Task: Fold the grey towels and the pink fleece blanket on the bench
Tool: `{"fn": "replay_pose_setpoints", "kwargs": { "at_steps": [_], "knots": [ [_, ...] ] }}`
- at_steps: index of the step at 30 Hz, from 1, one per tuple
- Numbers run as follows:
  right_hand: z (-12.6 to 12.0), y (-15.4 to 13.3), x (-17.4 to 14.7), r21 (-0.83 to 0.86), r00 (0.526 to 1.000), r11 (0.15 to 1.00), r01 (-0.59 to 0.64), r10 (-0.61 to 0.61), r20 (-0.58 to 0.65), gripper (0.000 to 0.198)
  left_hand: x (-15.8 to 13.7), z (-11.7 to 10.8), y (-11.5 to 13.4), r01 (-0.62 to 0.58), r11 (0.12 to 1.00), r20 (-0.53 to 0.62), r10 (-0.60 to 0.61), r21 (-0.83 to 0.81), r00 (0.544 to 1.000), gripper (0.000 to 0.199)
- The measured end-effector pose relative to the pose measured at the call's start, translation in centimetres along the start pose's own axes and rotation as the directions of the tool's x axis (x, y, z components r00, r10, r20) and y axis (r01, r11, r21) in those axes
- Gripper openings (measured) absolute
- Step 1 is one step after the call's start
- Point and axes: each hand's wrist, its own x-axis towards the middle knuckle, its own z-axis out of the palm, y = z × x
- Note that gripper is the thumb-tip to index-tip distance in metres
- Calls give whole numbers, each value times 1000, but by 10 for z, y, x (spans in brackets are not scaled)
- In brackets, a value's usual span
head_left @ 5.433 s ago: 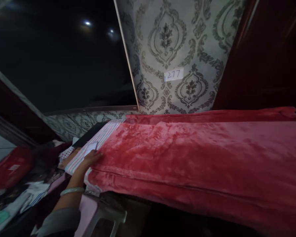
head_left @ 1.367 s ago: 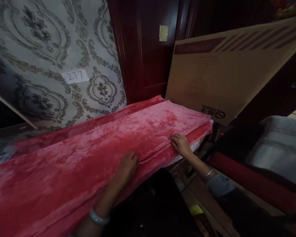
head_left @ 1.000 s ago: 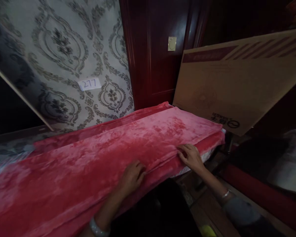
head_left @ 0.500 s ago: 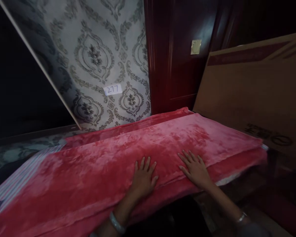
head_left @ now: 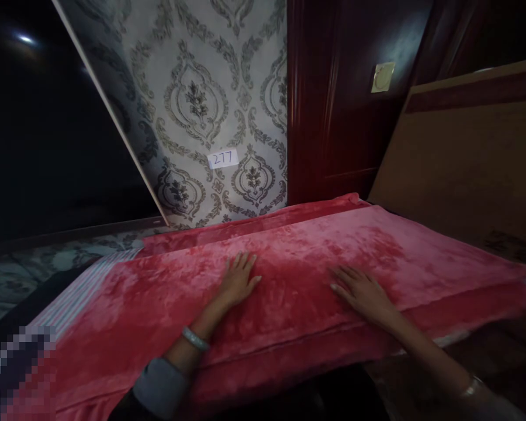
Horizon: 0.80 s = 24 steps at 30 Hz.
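A red plush blanket [head_left: 289, 304] lies folded in a long strip across the surface before me. My left hand [head_left: 238, 282] rests palm down on it, left of the middle, with the fingers stretched out. To the right, my right hand [head_left: 363, 292] also lies on the plush, its fingers extended and slightly blurred. Neither hand grips anything. Pale patches mark where the pile is brushed the other way. Beneath the blanket's left end, a striped cloth [head_left: 83, 292] sticks out.
A large cardboard sheet or box [head_left: 473, 158] leans at the right. Behind the blanket are patterned wallpaper [head_left: 201, 76] with a paper label [head_left: 223, 158] reading 277, and a dark red wood panel [head_left: 324, 117]. A dark screen-like panel [head_left: 61, 134] stands at the left.
My left hand has slid farther forward over the blanket, away from my body. The hands are wider apart. The camera view has shifted slightly left.
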Motion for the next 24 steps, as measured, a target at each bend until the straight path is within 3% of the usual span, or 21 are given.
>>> {"fn": "replay_pose_setpoints", "kwargs": {
  "at_steps": [4, 9, 12, 14, 20, 24],
  "knots": [
    [-2, -53, 51, 13, 986, 989, 148, -147, -72, 55, 1, 28, 0, 36, 995, -22, -34, 93, 999, 64],
    [38, -91, 65, -5, 959, 959, 283, -283, -31, 59, -4, 44, 0, 39, 998, -33, -38, 58, 999, 65],
    [59, -88, 58, -7, 957, 957, 290, -290, -10, 59, 2, 31, -17, -22, 998, 44, 24, -59, 999, 65],
    [66, -83, 55, -8, 958, 958, 285, -286, -15, 59, 10, 16, -38, -37, 992, 34, 41, -122, 999, 56],
    [71, -78, 55, -5, 953, 954, 299, -299, -39, 61, 51, -30, -116, 244, 970, -47, -243, 16, 969, 45],
    [71, -78, 55, 7, 955, 956, 294, -294, -33, 61, 88, -36, -150, 302, 952, 5, -303, 57, 953, 41]
  ]
}}
